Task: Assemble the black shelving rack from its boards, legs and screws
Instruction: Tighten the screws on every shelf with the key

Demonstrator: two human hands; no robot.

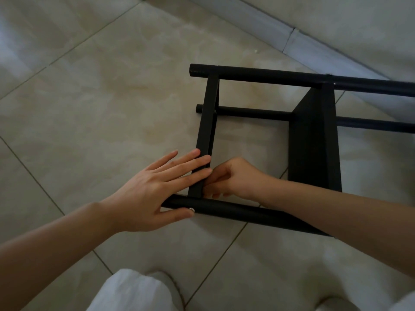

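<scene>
The black shelving rack (312, 135) lies on its side on the tiled floor, legs running left to right. Its end board (207, 117) stands on edge between the far top leg (269, 76) and the near leg (247, 213). My left hand (157, 189) lies flat with spread fingers against the end board's outer face, thumb on the near leg beside a silver screw head (191, 209). My right hand (229, 178) is curled inside the frame at the corner of that board and the near leg; what its fingertips pinch is hidden.
A second board (314, 140) stands further right in the rack. A lower rear leg (253, 113) rests on the floor. A grey skirting and wall (292, 34) run diagonally behind. My white-trousered knees (132, 292) are at the bottom edge.
</scene>
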